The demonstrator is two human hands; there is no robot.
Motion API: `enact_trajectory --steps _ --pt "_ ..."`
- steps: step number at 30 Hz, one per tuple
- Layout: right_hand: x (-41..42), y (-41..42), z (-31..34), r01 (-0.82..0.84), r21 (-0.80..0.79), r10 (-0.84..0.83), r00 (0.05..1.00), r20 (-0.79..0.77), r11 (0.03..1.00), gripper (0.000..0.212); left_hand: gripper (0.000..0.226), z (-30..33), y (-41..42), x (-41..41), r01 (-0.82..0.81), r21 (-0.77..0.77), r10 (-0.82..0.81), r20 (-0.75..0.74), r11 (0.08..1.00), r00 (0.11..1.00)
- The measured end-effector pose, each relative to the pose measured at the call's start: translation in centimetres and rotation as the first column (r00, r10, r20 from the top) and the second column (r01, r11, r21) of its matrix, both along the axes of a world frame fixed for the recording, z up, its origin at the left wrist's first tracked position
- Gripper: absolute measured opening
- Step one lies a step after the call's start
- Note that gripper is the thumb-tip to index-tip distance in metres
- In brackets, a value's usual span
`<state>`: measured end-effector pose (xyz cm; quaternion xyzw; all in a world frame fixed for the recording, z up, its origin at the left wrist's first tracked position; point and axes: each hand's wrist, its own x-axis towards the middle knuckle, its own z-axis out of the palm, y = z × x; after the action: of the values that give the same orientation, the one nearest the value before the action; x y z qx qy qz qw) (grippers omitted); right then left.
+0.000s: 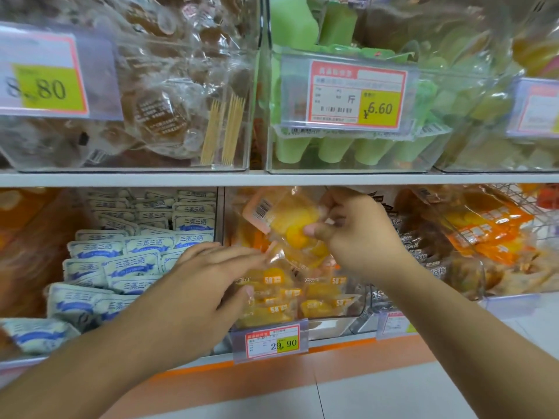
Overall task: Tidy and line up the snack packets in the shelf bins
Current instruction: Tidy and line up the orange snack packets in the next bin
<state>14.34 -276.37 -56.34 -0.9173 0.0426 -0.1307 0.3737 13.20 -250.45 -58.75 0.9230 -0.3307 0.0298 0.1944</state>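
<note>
Light: bright, even, from above
Glare: on clear bins (pixel 348 164) at 12 o'clock
Blur: soft throughout
Edges: bowed, wide-angle

Price tags read 6.60 (pixel 357 95) and 29.90 (pixel 273 343) — packets (pixel 133 264) "三蒸三晒"

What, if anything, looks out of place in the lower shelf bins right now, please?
The clear yellow-filled snack packet is lifted and tilted above its bin, pinched by the right hand, while the left hand rests on the orange-labelled yellow packets. The blue-and-white packets lie unevenly.
</note>
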Motion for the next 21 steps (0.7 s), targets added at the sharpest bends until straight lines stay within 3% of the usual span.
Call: enact_trajectory --steps 2,4,5,6,7,8,10,11,15,21 --pt "-1.4 -0.2 0.1 -0.029 0.011 0.028 0.997 0.073 1.000 0.030 0.034 0.4 0.1 -0.3 -0.065 -0.072 0.064 -0.020 0.995 0.998" --pt "-3.1 0.0 0.4 -0.070 -0.111 0.091 0.977 0.195 0.991 0.032 0.019 1.1 -0.1 -0.8 -0.178 -0.234 0.169 -0.060 0.956 0.984" --pt "-3.9 0.1 0.7 -0.088 -0.185 0.136 0.956 0.261 0.979 0.032 0.018 1.6 -0.3 -1.0 -0.279 -0.351 0.235 -0.162 0.894 0.958" --pt "-4.6 0.3 1.0 -0.107 -0.252 0.187 0.929 0.319 0.962 0.031 0.023 2.2 -0.6 -1.1 -0.416 -0.472 0.253 -0.370 0.778 0.894" --pt "-5.0 0.4 1.1 -0.133 -0.309 0.247 0.897 0.367 0.942 0.029 0.030 3.0 -0.9 -1.3 -0.563 -0.524 0.182 -0.609 0.639 0.772" --pt "-5.4 0.5 1.2 -0.168 -0.355 0.311 0.863 0.398 0.920 0.027 0.039 3.8 -1.3 -1.5 -0.672 -0.486 0.070 -0.780 0.559 0.622" --pt "-6.0 0.7 1.1 -0.232 -0.431 0.418 0.811 0.409 0.872 0.026 0.057 4.6 -1.5 -2.0 -0.731 -0.401 -0.133 -0.908 0.553 0.398" --pt "-6.3 0.7 1.1 -0.256 -0.461 0.457 0.795 0.400 0.850 0.027 0.056 4.5 -1.5 -2.2 -0.731 -0.407 -0.200 -0.912 0.549 0.358" --pt "-6.7 0.8 1.4 -0.306 -0.460 0.469 0.833 0.296 0.834 0.038 0.030 3.5 -0.8 -2.4 -0.730 -0.476 -0.197 -0.877 0.490 0.439" --pt "-6.4 -0.4 1.7 -0.281 -0.369 0.407 0.852 0.329 0.886 0.044 0.029 3.3 1.5 -1.8 -0.697 -0.458 -0.031 -0.846 0.551 0.532"
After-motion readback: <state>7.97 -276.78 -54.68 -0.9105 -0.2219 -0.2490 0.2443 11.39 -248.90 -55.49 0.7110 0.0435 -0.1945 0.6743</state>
